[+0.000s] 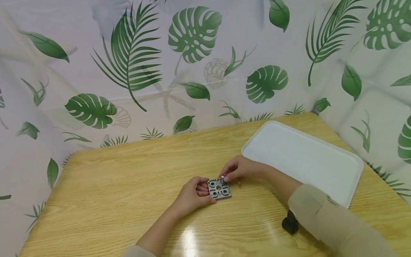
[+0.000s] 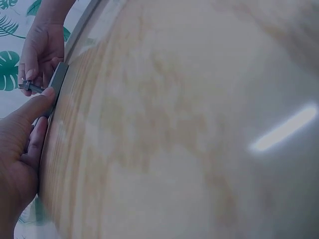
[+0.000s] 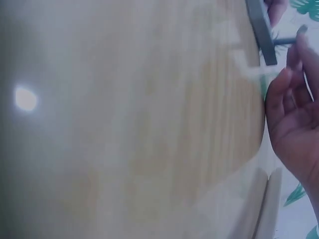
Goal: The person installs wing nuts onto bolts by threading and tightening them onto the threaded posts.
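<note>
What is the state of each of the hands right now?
Left hand: closed, holding the square metal plate.
Right hand: closed, pinching a small bolt.

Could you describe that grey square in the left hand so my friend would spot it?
On the wooden table, left of the white tray, find the left hand. It grips a small grey plate, at whose far corner the right hand pinches a bolt. The plate's square shape and round holes set it apart from the slim bolt and plain tray.
</note>
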Demonstrator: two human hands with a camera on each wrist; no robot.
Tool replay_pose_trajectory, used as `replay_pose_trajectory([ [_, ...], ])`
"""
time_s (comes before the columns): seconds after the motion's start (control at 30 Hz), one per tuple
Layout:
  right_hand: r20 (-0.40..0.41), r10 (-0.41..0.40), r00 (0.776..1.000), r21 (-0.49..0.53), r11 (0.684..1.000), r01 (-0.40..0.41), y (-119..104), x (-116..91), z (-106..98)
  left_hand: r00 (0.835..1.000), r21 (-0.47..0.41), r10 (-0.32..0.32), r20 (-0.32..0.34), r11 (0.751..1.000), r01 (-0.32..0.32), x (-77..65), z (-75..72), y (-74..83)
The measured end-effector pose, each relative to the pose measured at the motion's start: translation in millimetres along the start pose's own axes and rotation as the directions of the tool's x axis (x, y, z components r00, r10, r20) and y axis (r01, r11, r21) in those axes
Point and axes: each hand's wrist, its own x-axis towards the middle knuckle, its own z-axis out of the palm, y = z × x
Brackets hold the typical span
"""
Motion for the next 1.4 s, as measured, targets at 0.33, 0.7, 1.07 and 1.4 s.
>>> replay_pose_trajectory([
  [0.33, -0.376, -0.089, 0.922, -0.145, 0.989, 0.036, -0.3, -20.3, 29.4, 1.000, -0.005, -0.007, 0.000, 1.000, 0.007, 1.0, 0.7, 0.4],
  [0.7, -0.030, 0.112, 0.993, 0.058, 0.992, -0.110, -2.1, -14.6, -10.8, 1.000, -0.011, 0.000, 0.004, 1.000, 0.000, 2.7, 2.2, 10.0],
  [1.07, 0.373, 0.250, 0.893, 0.105, 0.945, -0.309, -6.6, 17.1, -25.2, 1.000, -0.025, -0.014, 0.008, 1.000, 0.014, -1.7, 2.7, 3.5],
  [1.4, 0.167, 0.105, 0.980, 0.076, 0.990, -0.118, -0.9, 7.0, -11.4, 1.000, -0.011, -0.012, 0.006, 1.000, 0.012, -0.6, 3.0, 3.3],
])
